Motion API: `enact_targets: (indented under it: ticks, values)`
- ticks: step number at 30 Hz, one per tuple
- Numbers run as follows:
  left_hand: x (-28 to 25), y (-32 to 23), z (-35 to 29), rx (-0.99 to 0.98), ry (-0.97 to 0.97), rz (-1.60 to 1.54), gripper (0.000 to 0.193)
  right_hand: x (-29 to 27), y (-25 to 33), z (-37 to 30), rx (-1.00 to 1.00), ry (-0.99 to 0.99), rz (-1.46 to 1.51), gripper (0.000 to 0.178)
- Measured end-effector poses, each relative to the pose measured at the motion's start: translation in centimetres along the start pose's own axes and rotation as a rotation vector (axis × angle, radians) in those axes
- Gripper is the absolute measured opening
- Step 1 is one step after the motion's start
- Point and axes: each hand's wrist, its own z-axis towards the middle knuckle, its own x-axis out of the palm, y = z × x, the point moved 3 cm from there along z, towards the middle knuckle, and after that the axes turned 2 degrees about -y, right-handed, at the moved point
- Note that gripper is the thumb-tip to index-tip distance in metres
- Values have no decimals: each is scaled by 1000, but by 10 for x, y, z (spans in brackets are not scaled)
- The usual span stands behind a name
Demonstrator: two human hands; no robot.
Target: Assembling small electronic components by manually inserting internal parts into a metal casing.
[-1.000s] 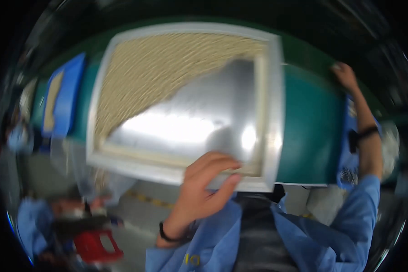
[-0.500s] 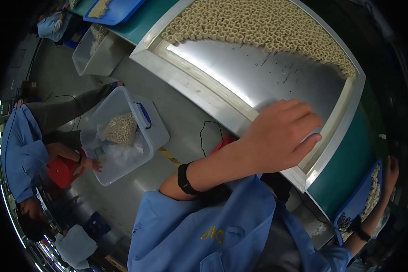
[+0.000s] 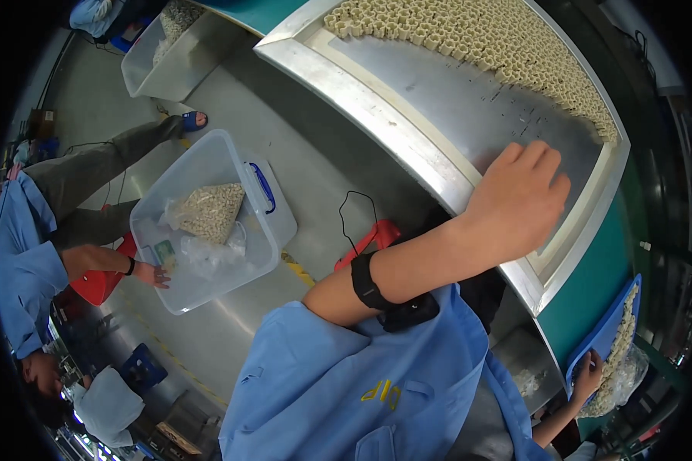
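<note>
My left hand (image 3: 519, 203) reaches over the bare metal part of a framed tray (image 3: 430, 81). Its fingers bend downward and their tips are hidden, so I cannot see what they hold, if anything. Small beige ring-shaped pieces (image 3: 469, 34) stand packed side by side across the far part of this tray. At the right, my right hand (image 3: 588, 376) is down at a blue tray (image 3: 592, 342), with thumb and fingers curled in beside loose beige pieces (image 3: 619, 346). Whatever lies in those fingers is too small to make out.
A translucent bin (image 3: 265, 250) on the floor at left holds a bag of beige pieces (image 3: 211, 211). A co-worker's hand (image 3: 152, 275) is in this bin. Farther off stands another bin (image 3: 200, 58). A red stool (image 3: 373, 238) is near the bench. Clear plastic (image 3: 630, 373) lies by the blue tray.
My right hand has come down from beyond the blue tray's far edge to its pieces. My left hand has turned slightly over the metal. The whole view has shifted.
</note>
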Motion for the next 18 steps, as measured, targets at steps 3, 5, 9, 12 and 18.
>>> enact_targets:
  ticks: [3, 5, 9, 12, 18]
  values:
    - [7, 11, -1, 23, -44, 111, 27, 17, 0, -2, 82, 11, 58, 29]
    - [8, 18, -1, 90, -152, 217, 32, 36, -4, -3, 117, 11, 191, 23]
    - [14, 48, -2, 144, -139, 480, 38, 91, 14, -5, 81, -6, 331, 16]
    - [39, 61, -10, 171, -87, 539, 36, 147, -21, -14, 77, -38, 458, 13]
    - [45, 73, -15, 209, 15, 555, 31, 199, -6, -44, 35, 76, 581, 11]
